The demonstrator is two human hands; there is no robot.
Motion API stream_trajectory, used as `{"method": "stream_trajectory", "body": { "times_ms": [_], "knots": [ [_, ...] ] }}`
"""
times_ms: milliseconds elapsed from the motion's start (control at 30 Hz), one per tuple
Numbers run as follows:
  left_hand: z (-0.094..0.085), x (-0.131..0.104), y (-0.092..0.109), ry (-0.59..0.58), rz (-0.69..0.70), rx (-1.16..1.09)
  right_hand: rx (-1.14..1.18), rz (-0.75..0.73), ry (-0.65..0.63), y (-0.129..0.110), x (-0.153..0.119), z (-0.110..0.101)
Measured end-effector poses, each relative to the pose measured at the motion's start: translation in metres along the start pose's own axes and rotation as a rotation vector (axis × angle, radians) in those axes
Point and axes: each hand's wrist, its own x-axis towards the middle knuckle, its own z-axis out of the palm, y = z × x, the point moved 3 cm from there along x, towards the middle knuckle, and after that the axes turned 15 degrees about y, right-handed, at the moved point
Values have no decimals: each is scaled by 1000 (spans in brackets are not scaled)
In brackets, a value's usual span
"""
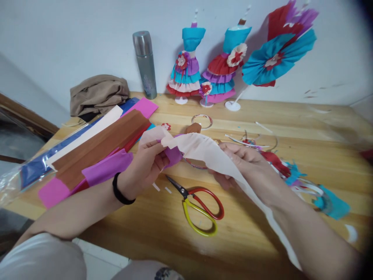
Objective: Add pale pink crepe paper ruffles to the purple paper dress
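Note:
A long strip of pale crepe paper stretches between my two hands above the table. My left hand pinches its left end, where a purple paper piece shows behind the fingers. My right hand grips the strip farther along, and the loose tail hangs down along my right forearm. Below the hands lie scissors with one red and one yellow handle, blades pointing to the upper left. Small white paper scraps rest beside the blades.
Folded brown crepe paper and other coloured sheets lie at left. Along the wall stand a thermos flask and paper-dressed stands, near a brown cloth. Ribbon rolls and teal scraps lie behind and right.

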Motion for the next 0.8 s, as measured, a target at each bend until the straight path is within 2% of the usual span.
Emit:
{"method": "stream_trajectory", "body": {
  "times_ms": [167, 367, 533, 733, 800],
  "knots": [
    [-11, 0, 1, 4, 15, 14, 4, -51, 14, 7, 3, 4],
    [-20, -2, 5, -61, -47, 102, -243, -191, -15, 8, -5, 13],
    [-33, 1, 6, 2, -78, 59, -363, -250, -78, 5, -10, 21],
    [-32, 0, 14, 21, -171, 37, -474, -345, -85, 9, -10, 20],
    [-30, -1, 16, -1, -132, 91, -507, -369, -96, 9, -12, 21]
  ]
}}
